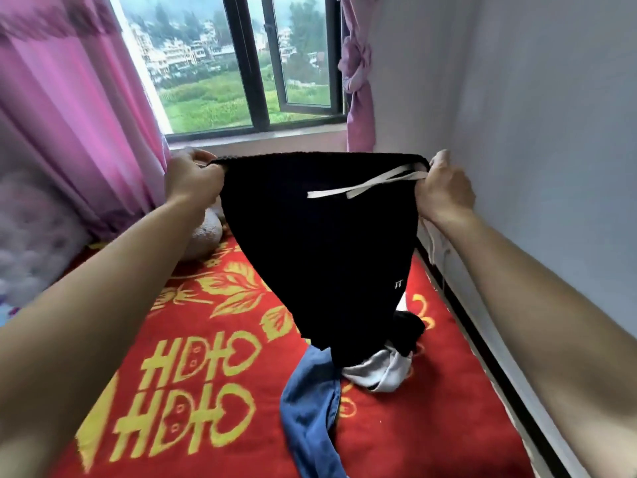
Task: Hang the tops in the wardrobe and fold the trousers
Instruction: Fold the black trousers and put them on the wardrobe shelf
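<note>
Black trousers (317,243) with a white drawstring (365,184) hang stretched by the waistband above the bed. My left hand (193,181) pinches the waistband's left end and my right hand (444,188) pinches its right end. The legs drop down and their lower ends touch the bed. Beneath them lie a blue denim garment (310,401) and a grey and white garment (379,370), crumpled together. No wardrobe is in view.
A red blanket with yellow patterns (193,391) covers the bed. A pale wall (551,132) runs close along the right. Pink curtains (69,115) hang at left, a window (255,63) stands ahead, and a pale plush toy (205,236) sits near the headboard.
</note>
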Demonstrator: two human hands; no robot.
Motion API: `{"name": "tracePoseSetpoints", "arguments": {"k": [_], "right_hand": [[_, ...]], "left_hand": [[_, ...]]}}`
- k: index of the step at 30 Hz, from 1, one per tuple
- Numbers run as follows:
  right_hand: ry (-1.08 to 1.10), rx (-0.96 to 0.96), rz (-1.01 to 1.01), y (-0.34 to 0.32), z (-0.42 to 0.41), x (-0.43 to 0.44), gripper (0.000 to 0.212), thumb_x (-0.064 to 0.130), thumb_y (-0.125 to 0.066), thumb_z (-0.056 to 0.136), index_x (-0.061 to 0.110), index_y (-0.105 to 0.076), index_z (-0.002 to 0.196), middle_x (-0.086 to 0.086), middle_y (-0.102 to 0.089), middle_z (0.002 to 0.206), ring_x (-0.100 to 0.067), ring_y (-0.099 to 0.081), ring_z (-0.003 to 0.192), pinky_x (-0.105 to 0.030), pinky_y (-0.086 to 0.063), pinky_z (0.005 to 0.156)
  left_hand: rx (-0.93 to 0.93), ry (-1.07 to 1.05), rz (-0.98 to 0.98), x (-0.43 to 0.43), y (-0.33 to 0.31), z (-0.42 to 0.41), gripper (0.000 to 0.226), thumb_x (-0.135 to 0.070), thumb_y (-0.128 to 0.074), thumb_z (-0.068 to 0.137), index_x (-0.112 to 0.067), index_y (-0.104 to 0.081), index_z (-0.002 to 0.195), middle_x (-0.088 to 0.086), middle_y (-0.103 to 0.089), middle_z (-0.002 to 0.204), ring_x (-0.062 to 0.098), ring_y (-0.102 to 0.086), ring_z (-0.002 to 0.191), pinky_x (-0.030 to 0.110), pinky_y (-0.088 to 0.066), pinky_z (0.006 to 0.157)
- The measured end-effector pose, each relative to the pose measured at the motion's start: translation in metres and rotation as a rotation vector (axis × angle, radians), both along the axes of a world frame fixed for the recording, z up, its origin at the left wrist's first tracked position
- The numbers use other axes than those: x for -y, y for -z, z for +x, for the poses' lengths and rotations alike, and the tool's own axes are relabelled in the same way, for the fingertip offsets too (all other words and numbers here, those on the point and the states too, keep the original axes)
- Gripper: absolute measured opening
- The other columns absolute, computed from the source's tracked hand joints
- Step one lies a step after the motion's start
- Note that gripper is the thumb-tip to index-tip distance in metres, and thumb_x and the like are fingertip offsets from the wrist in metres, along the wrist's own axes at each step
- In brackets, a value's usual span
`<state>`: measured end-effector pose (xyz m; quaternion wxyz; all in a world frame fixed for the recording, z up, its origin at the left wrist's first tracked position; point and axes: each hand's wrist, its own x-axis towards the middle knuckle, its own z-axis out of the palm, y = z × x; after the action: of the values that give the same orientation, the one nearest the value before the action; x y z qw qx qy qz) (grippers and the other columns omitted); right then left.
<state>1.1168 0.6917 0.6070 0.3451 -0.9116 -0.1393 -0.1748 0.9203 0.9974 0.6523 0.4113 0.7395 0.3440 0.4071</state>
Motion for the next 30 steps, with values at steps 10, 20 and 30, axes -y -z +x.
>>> {"name": "tracePoseSetpoints", "arguments": {"k": [10, 20, 30], "right_hand": [[-0.649, -0.459, 0.922, -0.125, -0.155, -0.146, 0.051, -0.016, -0.028, 0.088, 0.011, -0.067, 0.108, -0.014, -0.065, 0.099, -0.024, -0.066, 0.081, -0.04, -0.061, 0.078], [-0.858, -0.994, 0.453, -0.035, -0.269, -0.246, 0.031, 0.025, -0.047, 0.061, 0.012, -0.058, 0.087, -0.007, -0.046, 0.065, -0.02, -0.04, 0.058, -0.034, -0.032, 0.062], [-0.855, -0.597, -0.548, 0.07, -0.321, -0.266, 0.034, 0.006, -0.072, 0.079, 0.003, -0.065, 0.112, -0.004, -0.065, 0.098, -0.02, -0.059, 0.091, -0.034, -0.047, 0.079]], "left_hand": [[0.234, -0.147, 0.005, -0.128, -0.072, -0.151, 0.011, -0.028, -0.05, 0.067, -0.035, -0.054, 0.075, -0.008, -0.062, 0.078, 0.016, -0.057, 0.05, 0.025, -0.044, 0.036], [0.008, 0.059, -0.225, -0.229, -0.007, -0.273, 0.016, -0.029, -0.057, 0.073, -0.014, -0.06, 0.072, 0.004, -0.055, 0.067, 0.023, -0.056, 0.061, 0.027, -0.049, 0.039], [-0.294, -0.054, -0.056, -0.237, 0.076, -0.309, 0.046, -0.06, -0.062, 0.064, -0.019, -0.064, 0.084, 0.003, -0.072, 0.085, 0.027, -0.069, 0.083, 0.04, -0.06, 0.074]]}}
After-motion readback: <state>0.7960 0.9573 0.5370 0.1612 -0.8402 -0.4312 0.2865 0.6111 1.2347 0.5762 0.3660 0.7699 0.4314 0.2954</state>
